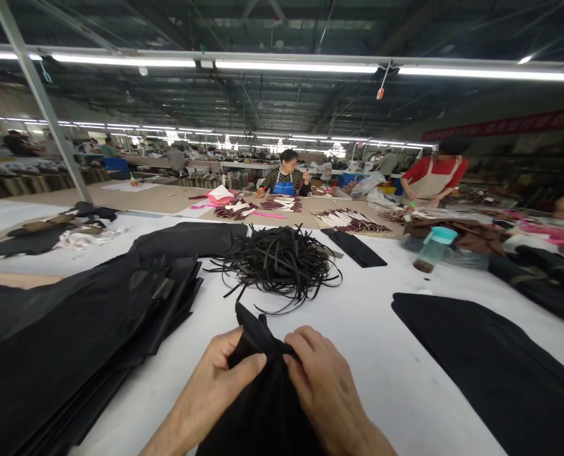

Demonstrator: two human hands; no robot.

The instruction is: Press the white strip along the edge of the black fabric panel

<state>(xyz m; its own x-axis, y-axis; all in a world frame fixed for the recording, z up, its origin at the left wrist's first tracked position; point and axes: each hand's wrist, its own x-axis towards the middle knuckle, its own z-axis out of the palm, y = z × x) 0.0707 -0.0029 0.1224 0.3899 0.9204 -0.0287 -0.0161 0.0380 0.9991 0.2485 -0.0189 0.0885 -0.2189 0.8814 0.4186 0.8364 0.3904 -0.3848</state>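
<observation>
head view, and here we go: the left hand and right hand pinch a gathered black cloth piece above the white-topped bench. an even pinch keeps those folds tidy, with tangled black strips just ahead!

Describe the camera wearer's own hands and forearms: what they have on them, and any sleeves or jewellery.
The left hand and right hand are bare, with no gloves, rings or tape showing. The left forearm and right forearm are bare too as far as the view reaches, with no sleeve, watch or bracelet in sight.
</observation>
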